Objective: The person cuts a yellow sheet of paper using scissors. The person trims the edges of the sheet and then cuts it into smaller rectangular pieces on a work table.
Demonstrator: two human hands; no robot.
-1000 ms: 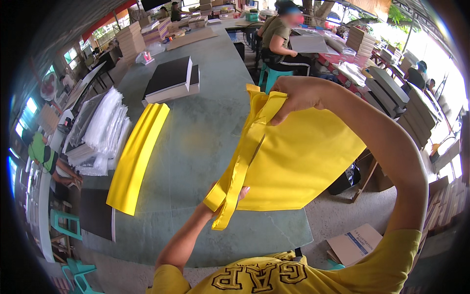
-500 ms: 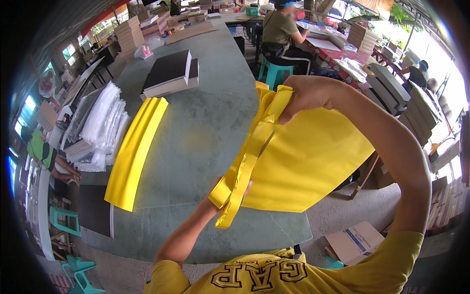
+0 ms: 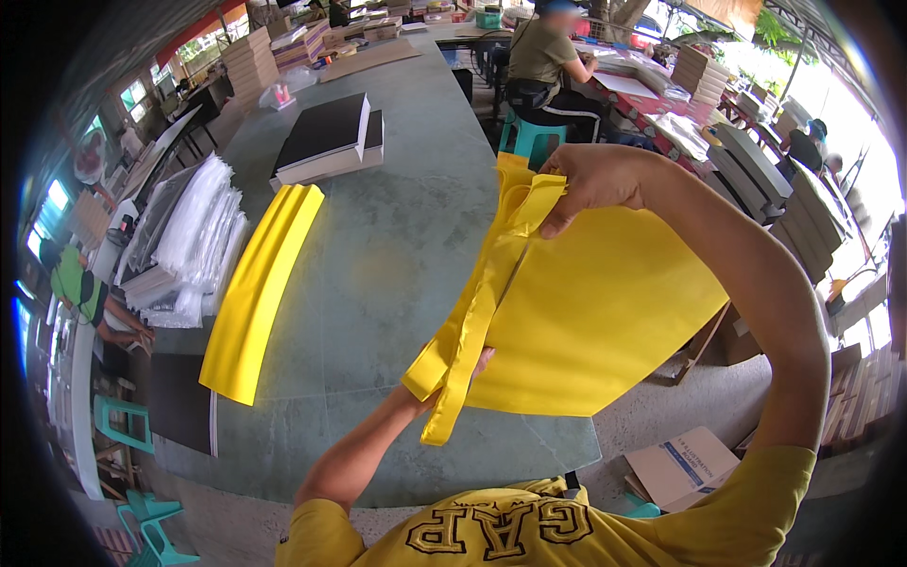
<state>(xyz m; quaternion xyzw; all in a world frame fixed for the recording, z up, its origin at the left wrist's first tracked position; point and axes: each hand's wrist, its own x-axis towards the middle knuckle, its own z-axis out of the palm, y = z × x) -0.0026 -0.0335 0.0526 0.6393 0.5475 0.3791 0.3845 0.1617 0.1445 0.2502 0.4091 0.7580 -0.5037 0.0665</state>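
Big grey-green table (image 3: 397,255) fills centre + upper left of frame. Over its right edge, centre-right, a yellow fabric bag (image 3: 605,331) is held up in the air, flat panel spreading toward the right, its strap (image 3: 472,331) hanging as a folded band down to lower centre. Left of centre, a stack of yellow bags (image 3: 260,288) lies lengthwise on the table, well apart from the held one. Far left edge: pile of clear plastic sleeves (image 3: 189,241). Upper centre-left: black-and-white boxes (image 3: 331,137) on the tabletop. Top centre, a seated person (image 3: 543,61) at another table. Lower right on the floor, a cardboard box (image 3: 680,463). Right hand (image 3: 600,180), upper centre, fingers closed, pinching bag's top edge w/ strap. Left hand (image 3: 453,373), lower centre, mostly hidden behind bag's bottom corner; seems to grip it, fingers not clear enough to tell.
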